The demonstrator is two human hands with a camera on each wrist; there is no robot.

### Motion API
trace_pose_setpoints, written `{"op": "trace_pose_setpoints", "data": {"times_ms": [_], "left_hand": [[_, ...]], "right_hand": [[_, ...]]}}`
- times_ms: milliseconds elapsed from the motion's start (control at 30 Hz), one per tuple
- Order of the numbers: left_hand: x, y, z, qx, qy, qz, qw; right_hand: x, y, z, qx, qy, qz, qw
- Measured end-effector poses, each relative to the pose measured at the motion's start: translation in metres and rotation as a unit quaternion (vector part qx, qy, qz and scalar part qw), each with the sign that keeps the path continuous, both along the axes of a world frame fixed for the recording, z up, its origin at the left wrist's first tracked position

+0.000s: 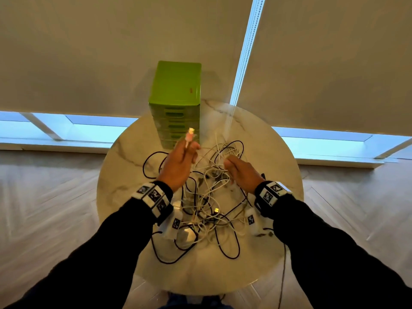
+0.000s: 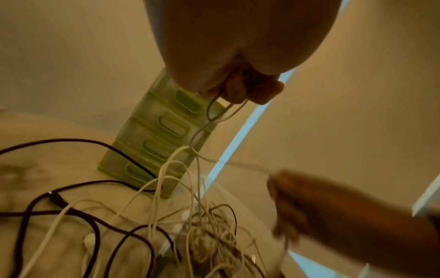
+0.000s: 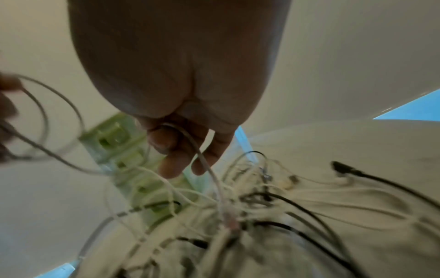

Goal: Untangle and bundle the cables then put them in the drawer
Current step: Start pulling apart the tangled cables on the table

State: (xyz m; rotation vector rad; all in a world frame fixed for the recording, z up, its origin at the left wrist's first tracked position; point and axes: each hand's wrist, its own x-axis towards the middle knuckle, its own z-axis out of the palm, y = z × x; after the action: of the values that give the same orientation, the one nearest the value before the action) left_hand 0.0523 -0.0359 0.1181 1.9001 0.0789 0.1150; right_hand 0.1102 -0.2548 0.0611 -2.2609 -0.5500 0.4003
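A tangle of white and black cables (image 1: 209, 197) lies on the round marble table (image 1: 124, 175). My left hand (image 1: 181, 162) is raised over the pile and pinches a thin white cable (image 2: 209, 114); its pinkish plug end (image 1: 190, 133) sticks up above the fingers. My right hand (image 1: 240, 169) hovers to the right, its thumb and fingers pinching another stretch of thin white cable (image 3: 197, 150) that runs down into the pile. A green drawer unit (image 1: 176, 101) stands at the table's far side, all drawers shut.
A white charger block (image 1: 187, 234) and a USB plug (image 1: 216, 210) lie in the near part of the pile. Black cable loops (image 1: 227, 248) spread toward the table's front. Roller blinds and a window sill stand behind the table.
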Motion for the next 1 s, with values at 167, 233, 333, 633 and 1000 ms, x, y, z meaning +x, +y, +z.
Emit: {"op": "trace_pose_setpoints", "data": {"times_ms": [167,233,333,633,1000], "left_hand": [[-0.010,-0.022,-0.013,-0.018,0.049,0.017,0.999],[-0.007,-0.027,-0.010,-0.043,0.051,0.019,0.998],[0.003,-0.038,0.002,-0.112,0.020,-0.010,0.993],[0.011,-0.127,0.023,-0.178,0.094,-0.235,0.951],[-0.001,-0.167,-0.019,0.040,0.061,-0.343,0.937]], "right_hand": [[-0.002,0.027,0.051,0.067,-0.031,0.032,0.997],[-0.006,0.019,0.060,0.031,-0.040,0.056,0.997],[-0.010,-0.019,0.051,-0.037,-0.021,0.028,0.999],[-0.072,-0.162,0.010,-0.181,0.173,-0.139,0.958],[-0.138,-0.174,0.011,-0.090,0.074,-0.188,0.975]]}}
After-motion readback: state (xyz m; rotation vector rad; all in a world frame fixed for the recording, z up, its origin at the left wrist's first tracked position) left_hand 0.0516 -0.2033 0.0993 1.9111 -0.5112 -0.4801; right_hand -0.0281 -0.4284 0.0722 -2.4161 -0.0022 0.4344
